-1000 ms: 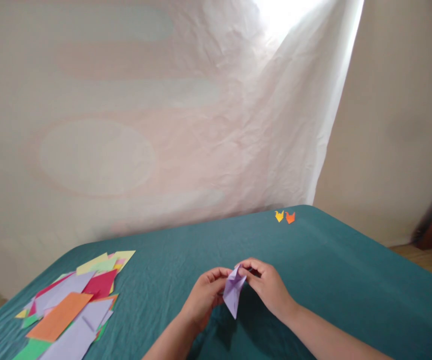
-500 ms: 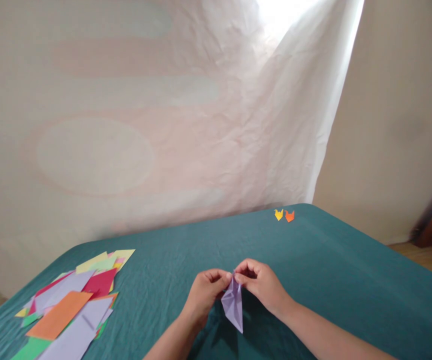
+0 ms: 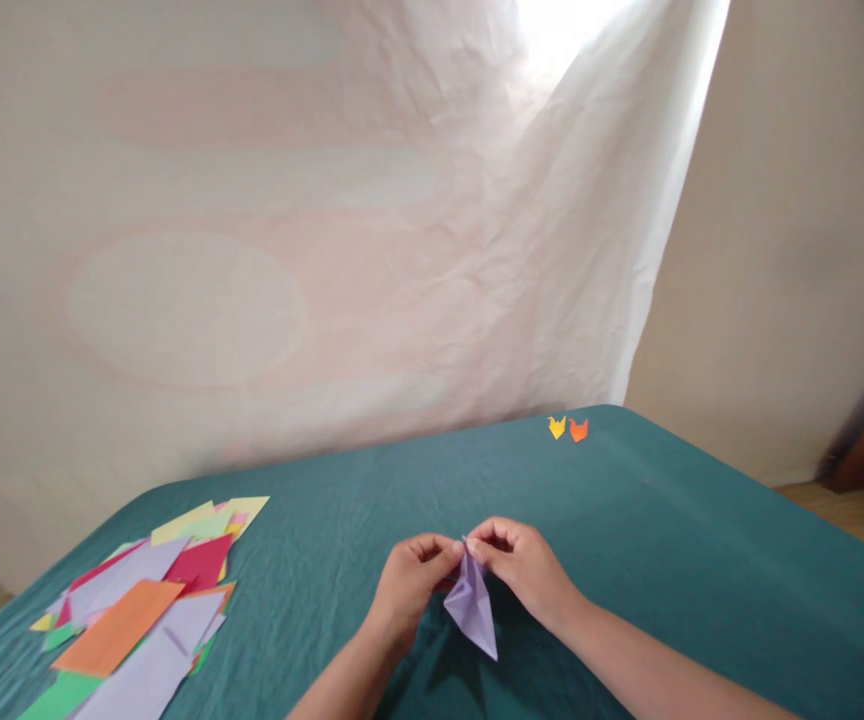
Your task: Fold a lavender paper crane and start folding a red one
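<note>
A folded lilac paper piece [image 3: 473, 605] hangs point-down just above the teal tablecloth [image 3: 664, 560]. My left hand [image 3: 409, 590] pinches its top tip from the left with thumb and fingers closed. From the right, my right hand [image 3: 526, 570] pinches the same top tip. Both hands hold the piece in front of me, near the table's front middle.
A loose pile of coloured paper sheets [image 3: 139, 610] lies at the front left. A small yellow folded figure [image 3: 556, 427] and an orange folded figure [image 3: 579, 430] stand at the far right edge. A white sheet [image 3: 327, 250] hangs behind the table.
The lilac piece has turned from tilted left to hanging point-down and slightly right. Both hands have closed in on its top tip.
</note>
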